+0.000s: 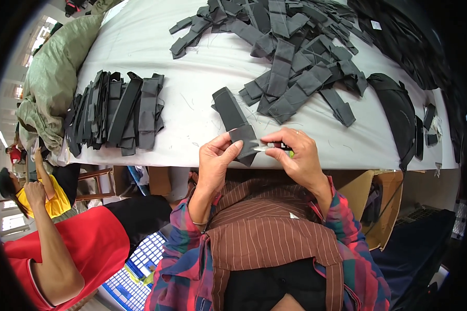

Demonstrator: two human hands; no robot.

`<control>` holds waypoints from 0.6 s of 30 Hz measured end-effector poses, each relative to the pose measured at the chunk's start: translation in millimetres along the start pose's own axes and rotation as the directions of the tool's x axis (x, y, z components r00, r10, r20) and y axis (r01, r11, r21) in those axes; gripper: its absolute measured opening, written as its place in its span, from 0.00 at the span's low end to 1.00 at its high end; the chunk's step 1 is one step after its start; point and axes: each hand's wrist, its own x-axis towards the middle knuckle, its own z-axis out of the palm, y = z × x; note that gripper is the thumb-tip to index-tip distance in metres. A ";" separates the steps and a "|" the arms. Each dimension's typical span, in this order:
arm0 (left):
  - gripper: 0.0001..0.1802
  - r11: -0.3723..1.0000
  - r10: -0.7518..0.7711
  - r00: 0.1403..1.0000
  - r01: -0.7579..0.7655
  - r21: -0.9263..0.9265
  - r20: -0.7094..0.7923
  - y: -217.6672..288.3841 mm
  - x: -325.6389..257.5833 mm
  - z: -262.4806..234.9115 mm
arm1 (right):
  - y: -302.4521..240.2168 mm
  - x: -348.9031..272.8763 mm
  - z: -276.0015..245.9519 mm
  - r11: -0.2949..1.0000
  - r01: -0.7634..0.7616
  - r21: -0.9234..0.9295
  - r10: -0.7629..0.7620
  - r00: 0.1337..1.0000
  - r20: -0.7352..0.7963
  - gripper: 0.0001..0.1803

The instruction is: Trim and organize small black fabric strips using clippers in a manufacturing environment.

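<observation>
My left hand (216,158) pinches the lower end of a dark grey fabric strip (229,109), thumb on top. The strip slants away from me over the table's near edge. In my right hand (297,158) is a pair of small thread snips (264,147) with pale metal blades and a black and green handle, mostly covered by my fingers. The blades touch or nearly touch the right edge of the strip's near end; I cannot tell which.
A heap of loose grey strips (296,67) lies at the far middle and right. To the left stands a row of stacked strips (117,109). Black cloth (399,46) covers the right side. A person in red (96,243) is close on my left, beside a blue basket (140,269).
</observation>
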 end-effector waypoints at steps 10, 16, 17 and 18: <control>0.18 1.000 -0.027 0.999 0.027 0.007 0.030 1.8 -2.3 0.9 | -2.0 1.1 0.7 0.984 0.140 -0.113 -0.129 0.987 0.094 0.08; 0.17 0.999 -0.032 0.998 0.032 0.001 0.045 3.5 -4.1 1.7 | 0.4 0.4 2.0 0.994 0.099 -0.036 -0.096 0.993 0.070 0.08; 0.17 0.999 -0.036 0.998 0.036 -0.006 0.042 4.2 -4.3 2.1 | 0.7 -0.4 1.4 0.995 0.098 -0.037 -0.095 0.993 0.070 0.08; 0.17 0.999 -0.036 0.998 0.036 -0.007 0.042 4.3 -4.1 1.3 | 1.3 -1.6 0.5 0.999 0.023 0.027 -0.023 1.000 0.013 0.08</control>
